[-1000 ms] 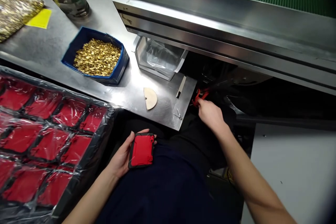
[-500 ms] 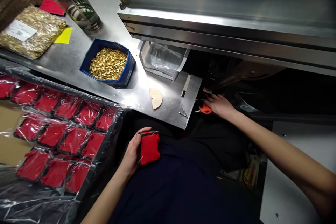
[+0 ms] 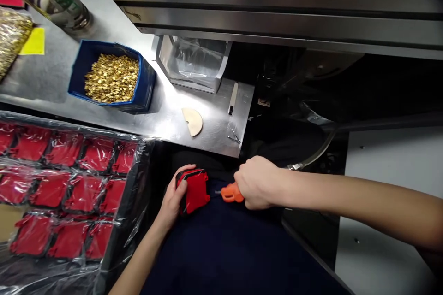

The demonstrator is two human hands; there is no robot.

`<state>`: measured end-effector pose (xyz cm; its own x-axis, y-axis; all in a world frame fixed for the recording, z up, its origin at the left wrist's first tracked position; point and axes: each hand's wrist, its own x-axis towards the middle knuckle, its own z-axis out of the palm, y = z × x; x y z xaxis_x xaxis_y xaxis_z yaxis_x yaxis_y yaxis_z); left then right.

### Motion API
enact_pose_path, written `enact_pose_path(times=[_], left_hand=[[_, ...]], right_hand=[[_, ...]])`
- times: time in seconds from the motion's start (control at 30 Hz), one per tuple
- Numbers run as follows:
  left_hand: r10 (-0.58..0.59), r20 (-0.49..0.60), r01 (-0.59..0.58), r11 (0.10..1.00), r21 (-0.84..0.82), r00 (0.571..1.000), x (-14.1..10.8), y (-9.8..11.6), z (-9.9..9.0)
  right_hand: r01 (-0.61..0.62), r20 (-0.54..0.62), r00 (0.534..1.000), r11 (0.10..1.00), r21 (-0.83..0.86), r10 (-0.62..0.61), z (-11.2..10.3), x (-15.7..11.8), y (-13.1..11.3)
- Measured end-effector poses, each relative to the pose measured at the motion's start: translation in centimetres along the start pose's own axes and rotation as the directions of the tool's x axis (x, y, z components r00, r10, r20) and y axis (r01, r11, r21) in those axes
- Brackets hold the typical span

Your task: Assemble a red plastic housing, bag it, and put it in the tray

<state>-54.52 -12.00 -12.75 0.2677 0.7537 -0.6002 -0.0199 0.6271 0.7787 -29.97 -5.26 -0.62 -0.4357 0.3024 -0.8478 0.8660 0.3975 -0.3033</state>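
My left hand is closed around the edge of a red and black plastic case, its red face turned up, above my lap. In my right hand is an orange air blow gun, fist wrapped round its handle. The gun's thin nozzle points left at the case's right edge, a short gap away. Behind my wrist a pale hose curves up to the right. My palm hides most of the gun's grip.
On the metal table stand a blue bin of small brass parts and a grey bin with a plastic bag. A half-round disc and a knife-like tool lie nearby. At left, a plastic-lined crate holds several red cases. A metal frame crosses above.
My right hand has pulled the orange blow gun from beside the table corner to the case, now with a full grip. The case has tilted slightly in my left hand. The view has shifted right.
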Motion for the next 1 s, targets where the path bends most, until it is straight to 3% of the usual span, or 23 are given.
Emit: enact_pose_path(times=[0.1,0.23,0.3,0.4,0.47,0.5,0.57,0.63,0.7,0.77,0.83,0.93,1.0], left_hand=[[-0.006,0.065,0.005,1.000,0.024,0.998,-0.4,0.4,0.0],[0.054,0.070,-0.068,0.974,0.217,0.996,-1.0,1.8,-0.2],[0.083,0.183,-0.136,0.944,0.301,0.980,-1.3,2.9,-0.2],[0.029,0.483,-0.233,0.901,0.366,0.875,-1.7,4.5,0.1],[0.032,0.585,-0.233,0.933,0.273,0.811,-1.9,5.0,0.5],[0.071,0.581,-0.193,0.970,0.151,0.811,-2.0,5.0,0.7],[0.170,0.452,-0.078,0.974,-0.215,0.876,-2.1,4.4,1.1],[0.177,0.251,-0.010,0.834,-0.552,0.952,-2.2,3.4,1.3],[0.095,0.123,0.014,0.733,-0.680,0.988,-2.1,2.7,1.2],[0.025,0.132,0.058,0.810,-0.583,0.991,-2.0,3.0,0.9],[-0.018,0.244,0.093,0.950,-0.297,0.970,-1.8,4.6,0.6],[-0.118,0.464,0.067,0.990,0.125,0.878,-1.3,8.8,0.7],[-0.191,0.568,0.072,0.972,0.225,0.801,-0.8,11.3,1.3]], right_hand=[[0.046,0.052,0.997,0.998,0.042,-0.048,-0.9,-1.0,-0.1],[-0.034,-0.002,0.999,0.999,0.007,0.034,-2.4,-2.9,0.6],[0.016,0.073,0.997,1.000,0.004,-0.017,-3.3,-3.7,1.5],[0.084,0.115,0.989,0.995,0.050,-0.090,-4.8,-4.4,3.3],[0.083,0.125,0.988,0.995,0.061,-0.090,-5.5,-4.2,4.6],[0.086,0.145,0.985,0.994,0.070,-0.095,-5.6,-3.9,5.2],[0.104,0.190,0.974,0.986,0.129,-0.127,-5.2,-3.2,6.2],[0.144,0.200,0.961,0.965,0.220,-0.189,-3.9,-2.7,6.8],[0.180,0.181,0.955,0.943,0.279,-0.236,-2.5,-2.7,7.1],[0.186,0.140,0.963,0.942,0.279,-0.232,-1.5,-3.3,7.3],[0.163,0.104,0.975,0.949,0.270,-0.198,-1.6,-4.2,7.6],[0.110,0.081,0.988,0.962,0.252,-0.134,-3.4,-4.8,7.7],[0.112,0.131,0.981,0.966,0.234,-0.146,-4.8,-4.3,7.3]])
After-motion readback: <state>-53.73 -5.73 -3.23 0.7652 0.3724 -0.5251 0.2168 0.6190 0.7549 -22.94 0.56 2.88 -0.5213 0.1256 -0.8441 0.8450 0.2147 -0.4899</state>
